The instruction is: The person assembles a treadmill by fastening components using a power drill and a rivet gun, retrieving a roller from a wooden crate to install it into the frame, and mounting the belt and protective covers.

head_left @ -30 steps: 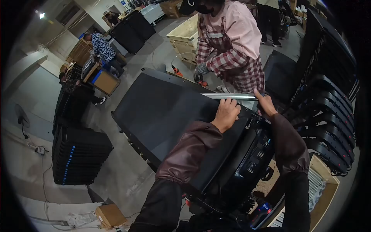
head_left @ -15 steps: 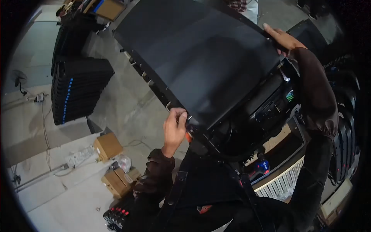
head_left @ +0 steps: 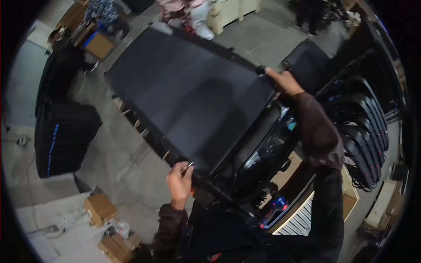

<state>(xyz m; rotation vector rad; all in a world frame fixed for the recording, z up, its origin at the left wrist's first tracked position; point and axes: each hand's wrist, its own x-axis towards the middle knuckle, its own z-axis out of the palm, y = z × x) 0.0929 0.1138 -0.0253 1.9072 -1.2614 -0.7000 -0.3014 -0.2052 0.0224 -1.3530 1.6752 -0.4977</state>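
A long black flat deck with a smooth belt-like top [head_left: 175, 79], resembling a treadmill, stretches diagonally in front of me. At its near left corner my left hand [head_left: 179, 184] is pinched around a small shiny metal piece [head_left: 190, 165], too small to make out its kind. My right hand [head_left: 285, 83] grips the deck's near right corner, thumb on the edge and the other fingers mostly hidden. Below the near end lies a glossy black housing [head_left: 258, 153]. Something orange shows just under my left hand.
A blue and black power tool [head_left: 278, 203] lies beside the slatted white pieces [head_left: 294, 215] below the deck. Black curved frames [head_left: 357, 127] stand at right, a black stack [head_left: 66, 138] at left. Cardboard boxes [head_left: 101, 208] sit lower left. Another person's legs [head_left: 186, 15] are beyond the deck.
My view has shifted, so the deck and both hands appear farther left, and more of the room shows at the top. Both hands stay at the same two corners.
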